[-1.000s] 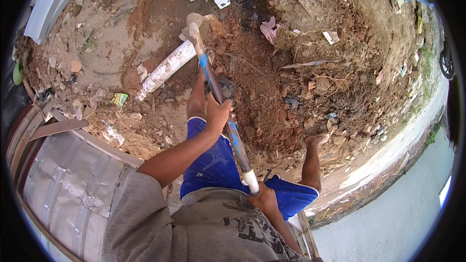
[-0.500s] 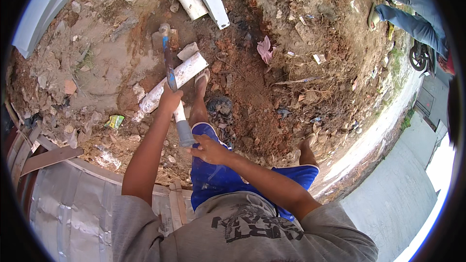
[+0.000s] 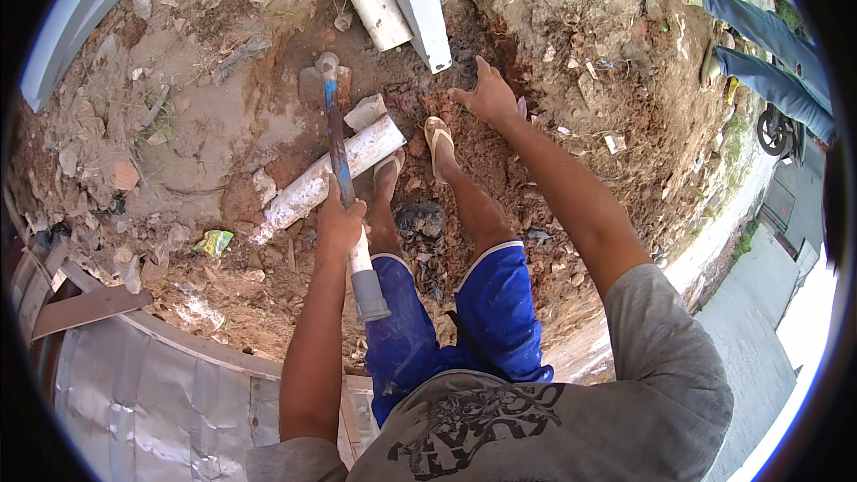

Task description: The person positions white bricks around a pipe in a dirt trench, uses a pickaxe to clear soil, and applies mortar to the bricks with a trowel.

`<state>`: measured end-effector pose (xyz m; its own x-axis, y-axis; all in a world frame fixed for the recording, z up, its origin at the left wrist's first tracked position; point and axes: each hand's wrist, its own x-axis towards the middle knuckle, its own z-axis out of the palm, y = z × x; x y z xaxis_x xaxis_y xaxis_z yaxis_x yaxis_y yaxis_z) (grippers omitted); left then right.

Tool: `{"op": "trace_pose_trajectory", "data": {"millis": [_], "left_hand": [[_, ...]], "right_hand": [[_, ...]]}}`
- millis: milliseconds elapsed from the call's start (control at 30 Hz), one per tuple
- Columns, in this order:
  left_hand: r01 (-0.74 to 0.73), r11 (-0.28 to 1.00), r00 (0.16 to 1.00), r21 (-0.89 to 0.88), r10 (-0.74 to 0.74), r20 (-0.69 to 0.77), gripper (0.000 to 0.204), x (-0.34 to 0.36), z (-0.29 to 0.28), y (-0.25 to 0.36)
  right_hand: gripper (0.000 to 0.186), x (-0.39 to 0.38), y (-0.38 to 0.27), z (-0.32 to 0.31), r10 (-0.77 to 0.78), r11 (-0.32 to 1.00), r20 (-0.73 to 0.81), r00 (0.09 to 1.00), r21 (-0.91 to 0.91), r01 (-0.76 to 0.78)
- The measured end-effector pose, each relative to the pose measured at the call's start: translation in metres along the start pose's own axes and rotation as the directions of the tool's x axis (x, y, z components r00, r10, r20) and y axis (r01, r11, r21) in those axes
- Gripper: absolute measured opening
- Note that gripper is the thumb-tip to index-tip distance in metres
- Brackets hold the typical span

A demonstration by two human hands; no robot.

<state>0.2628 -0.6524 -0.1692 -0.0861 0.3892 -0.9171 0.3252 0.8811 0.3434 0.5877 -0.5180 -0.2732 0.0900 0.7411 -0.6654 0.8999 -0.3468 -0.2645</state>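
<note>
My left hand (image 3: 342, 221) is wrapped round the handle of a long hoe (image 3: 336, 138). Its shaft is brown with blue paint, and the lower end is white with a grey sleeve. The hoe's head rests on the soil, away from me. My right hand (image 3: 487, 95) is stretched forward with its fingers spread and nothing in it. Close to its fingertips is the end of a pale grey post (image 3: 418, 9). Beneath the hoe's shaft a dirty white pipe piece (image 3: 357, 147) lies slantwise on the ground.
A second white pipe piece (image 3: 379, 13) lies against the post. A dark plastic bag (image 3: 421, 221) sits between my legs in loose rubble. Corrugated metal sheet (image 3: 161, 375) borders the lower left. At the far right stands a person in jeans (image 3: 759, 22), beside a wheel (image 3: 773, 129).
My right hand has left the grey end of the hoe's handle and reached forward to the post. My right foot has stepped in beside the left. The left hand keeps its hold.
</note>
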Motion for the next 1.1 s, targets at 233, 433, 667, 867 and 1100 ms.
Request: {"op": "trace_pose_trajectory", "data": {"millis": [233,433,667,867,1100], "left_hand": [[0.082,0.991,0.996,-0.105,-0.079,0.038,0.089,-0.010,0.014,0.021],[0.102,0.987,0.995,-0.128,-0.100,0.022,0.090,-0.011,0.020,-0.007],[0.105,0.989,0.994,-0.108,-0.103,0.018,0.090,0.001,0.023,0.005],[0.109,0.986,0.994,-0.129,-0.108,0.018,0.090,0.008,0.014,0.030],[0.134,0.984,0.991,-0.115,-0.134,0.009,0.092,0.016,0.012,0.041]], "right_hand": [[0.132,0.213,-0.073,0.006,-0.068,0.997,-0.465,0.883,-0.063,0.043],[0.097,0.260,-0.105,0.015,0.162,0.955,-0.327,0.931,0.290,-0.065],[0.086,0.205,-0.004,-0.014,0.075,0.969,-0.296,0.952,0.248,0.001],[0.089,0.148,0.041,-0.044,0.124,0.985,-0.252,0.960,0.145,-0.089],[0.084,0.147,0.097,-0.031,0.283,0.953,-0.205,0.937,-0.047,-0.299]]}}
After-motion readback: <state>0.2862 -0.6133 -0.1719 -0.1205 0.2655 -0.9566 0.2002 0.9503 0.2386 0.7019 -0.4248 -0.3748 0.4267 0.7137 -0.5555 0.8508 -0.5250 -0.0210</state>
